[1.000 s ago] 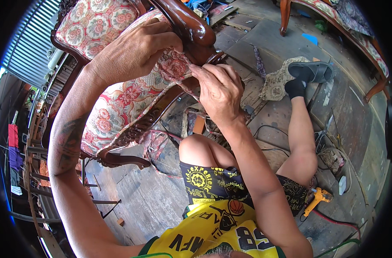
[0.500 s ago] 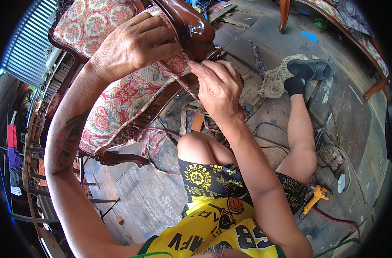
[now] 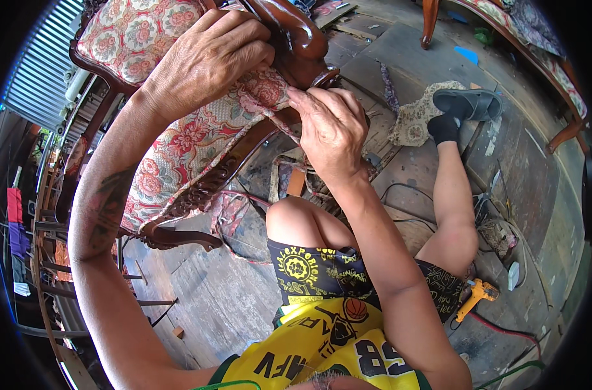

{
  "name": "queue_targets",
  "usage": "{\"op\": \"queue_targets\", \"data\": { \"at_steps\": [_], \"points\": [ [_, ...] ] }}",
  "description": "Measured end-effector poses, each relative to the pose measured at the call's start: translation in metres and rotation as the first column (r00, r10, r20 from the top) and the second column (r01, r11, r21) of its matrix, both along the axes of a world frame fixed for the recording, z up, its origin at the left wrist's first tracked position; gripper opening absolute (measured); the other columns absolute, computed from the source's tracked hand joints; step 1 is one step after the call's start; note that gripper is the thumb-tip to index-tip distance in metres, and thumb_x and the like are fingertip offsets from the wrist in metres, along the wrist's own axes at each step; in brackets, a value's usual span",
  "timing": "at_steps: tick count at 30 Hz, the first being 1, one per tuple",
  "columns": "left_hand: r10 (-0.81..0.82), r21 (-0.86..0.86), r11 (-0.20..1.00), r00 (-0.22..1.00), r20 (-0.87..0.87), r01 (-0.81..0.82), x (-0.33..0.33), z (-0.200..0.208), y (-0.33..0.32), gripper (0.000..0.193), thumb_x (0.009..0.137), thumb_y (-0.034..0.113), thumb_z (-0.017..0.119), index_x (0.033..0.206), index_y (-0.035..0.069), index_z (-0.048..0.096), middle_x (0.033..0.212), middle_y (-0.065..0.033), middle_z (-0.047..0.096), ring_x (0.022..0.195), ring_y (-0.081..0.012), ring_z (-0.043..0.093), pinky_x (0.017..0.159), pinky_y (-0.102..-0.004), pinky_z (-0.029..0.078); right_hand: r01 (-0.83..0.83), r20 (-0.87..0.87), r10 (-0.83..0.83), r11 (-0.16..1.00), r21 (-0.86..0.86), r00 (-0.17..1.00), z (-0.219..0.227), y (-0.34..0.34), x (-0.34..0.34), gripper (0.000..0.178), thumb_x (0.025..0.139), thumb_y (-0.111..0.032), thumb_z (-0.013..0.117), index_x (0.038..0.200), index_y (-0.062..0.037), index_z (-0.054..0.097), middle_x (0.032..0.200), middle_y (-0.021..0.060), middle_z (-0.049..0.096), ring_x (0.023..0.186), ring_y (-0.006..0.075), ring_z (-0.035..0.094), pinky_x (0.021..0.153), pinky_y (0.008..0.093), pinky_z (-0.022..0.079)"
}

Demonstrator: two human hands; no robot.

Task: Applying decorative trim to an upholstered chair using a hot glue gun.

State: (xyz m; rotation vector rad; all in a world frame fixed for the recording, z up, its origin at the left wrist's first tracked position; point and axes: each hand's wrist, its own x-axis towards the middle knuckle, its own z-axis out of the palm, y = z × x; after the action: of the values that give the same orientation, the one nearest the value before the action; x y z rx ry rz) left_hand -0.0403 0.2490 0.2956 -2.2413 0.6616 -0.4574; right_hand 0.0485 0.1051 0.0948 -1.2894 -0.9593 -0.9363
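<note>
A carved wooden chair with a floral upholstered seat [image 3: 185,143] stands at the upper left. My left hand [image 3: 211,58] is over the front corner of the seat, beside the glossy wooden armrest [image 3: 296,32]; its fingers are curled in on the floral fabric [image 3: 260,88]. My right hand [image 3: 333,127] is closed, thumb and fingertips pinching the edge of that fabric just below the armrest's foot. A narrow fabric-covered cord [image 3: 286,127] hangs loose from the corner between my hands. What lies under the left fingertips is partly hidden.
A second upholstered chair's leg [image 3: 430,25] stands at the upper right. Fabric scraps [image 3: 416,117] lie by my sandaled foot. To the right of my thigh is a yellow pistol-grip tool [image 3: 481,296], near cables. An orange-brown block [image 3: 296,182] lies beyond my knee.
My left fingers have curled and drawn up, showing more floral fabric between the hands. My right hand keeps its pinch, almost in place. The chair appears shifted slightly.
</note>
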Motion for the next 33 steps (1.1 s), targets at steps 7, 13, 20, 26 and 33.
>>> {"op": "queue_targets", "data": {
  "at_steps": [7,13,20,26,33],
  "points": [
    [0.024,-0.061,0.998,0.999,0.038,-0.022,0.002,-0.003,-0.003,0.022,0.087,0.024,0.077,0.103,0.012,0.068,0.112,-0.0038,0.063,0.112,-0.0238,0.06,0.098,-0.0399,0.045,0.032,0.017,-0.032,0.999,-0.017,0.999,0.002,-0.002,0.0,0.024,0.081,-0.004,0.081,0.103,-0.0128,0.079,0.095,0.0,0.072,0.087,0.0219,0.068,0.078,0.037,0.053],
    [-0.005,-0.096,0.995,0.991,0.134,0.018,0.004,-0.007,-0.009,0.022,0.085,0.027,0.079,0.097,0.013,0.069,0.102,-0.0019,0.063,0.106,-0.0225,0.062,0.098,-0.0399,0.045,0.019,0.0,-0.019,1.0,-0.021,1.0,0.004,-0.004,-0.002,0.032,0.075,0.004,0.085,0.104,-0.0086,0.08,0.093,0.0046,0.074,0.084,0.0244,0.069,0.078,0.0374,0.056],
    [-0.006,-0.108,0.994,0.985,0.171,0.025,0.004,-0.007,-0.007,0.02,0.083,0.029,0.081,0.094,0.015,0.071,0.094,-0.0003,0.064,0.101,-0.0225,0.064,0.1,-0.0416,0.045,0.027,-0.001,-0.027,0.999,-0.026,1.0,-0.002,-0.001,0.002,0.023,0.08,-0.004,0.082,0.101,-0.0123,0.081,0.096,0.0008,0.074,0.089,0.0226,0.068,0.081,0.0371,0.054],
    [-0.038,-0.167,0.984,0.986,0.165,0.066,-0.001,-0.002,-0.012,0.019,0.081,0.023,0.08,0.097,0.016,0.073,0.096,-0.0007,0.064,0.102,-0.0231,0.063,0.099,-0.0413,0.046,0.011,0.012,-0.01,0.999,-0.033,1.0,0.004,-0.006,0.0,0.03,0.075,0.004,0.085,0.102,-0.0074,0.08,0.093,0.0062,0.076,0.085,0.0259,0.07,0.08,0.0376,0.057],
    [0.111,-0.218,0.971,0.992,0.052,-0.097,-0.01,0.007,-0.023,0.021,0.089,0.025,0.08,0.106,0.011,0.078,0.112,-0.0028,0.072,0.114,-0.0221,0.062,0.102,-0.0466,0.04,0.017,0.036,-0.015,0.999,-0.044,0.999,-0.002,-0.003,0.004,0.023,0.081,-0.002,0.08,0.1,-0.0128,0.075,0.094,0.0031,0.075,0.089,0.024,0.071,0.08,0.0377,0.055]
  ]
}}
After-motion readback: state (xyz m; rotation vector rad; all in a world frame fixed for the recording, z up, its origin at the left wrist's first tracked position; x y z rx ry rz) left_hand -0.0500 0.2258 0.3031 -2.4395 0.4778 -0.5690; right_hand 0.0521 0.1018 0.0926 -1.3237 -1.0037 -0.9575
